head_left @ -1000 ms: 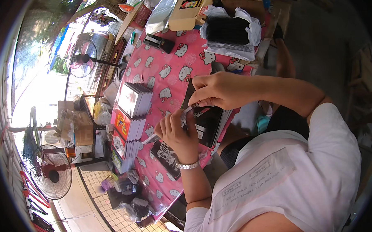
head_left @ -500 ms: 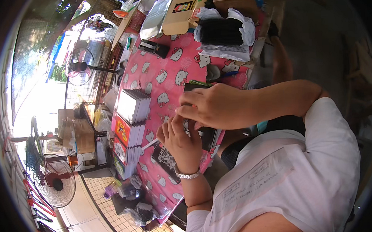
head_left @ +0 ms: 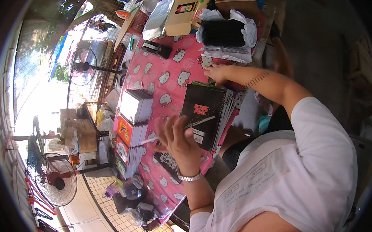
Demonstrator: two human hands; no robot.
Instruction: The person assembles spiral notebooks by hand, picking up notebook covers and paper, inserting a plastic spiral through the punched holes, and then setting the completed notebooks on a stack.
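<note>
A stack of black-covered spiral notebooks point(head_left: 200, 103) lies on the pink patterned table, its bound edges towards my body. My left hand point(head_left: 179, 141), with a metal-banded watch on the wrist, is raised just left of the stack, its fingers slightly blurred. From its fingers a thin white stick point(head_left: 149, 140) sticks out to the left. My right hand point(head_left: 218, 73) reaches beyond the stack, over the spot of a small grey cup; its fingers are apart and nothing shows in them. A dark coil shape point(head_left: 257, 79) shows along my right forearm. Another dark notebook point(head_left: 167, 164) lies below my left hand.
Stacked notebooks with white, red and green covers point(head_left: 130, 128) stand along the left side. A black tape dispenser point(head_left: 156, 49), a paper-wrapped bundle of black items point(head_left: 223, 33) and an opened cardboard box point(head_left: 181, 16) sit farther back. Clear plastic bags point(head_left: 142, 211) lie at the near left corner.
My right hand has left the notebook stack and moved away to the far right, uncovering the top cover. My left hand has lifted slightly and spread its fingers; the white stick has tilted.
</note>
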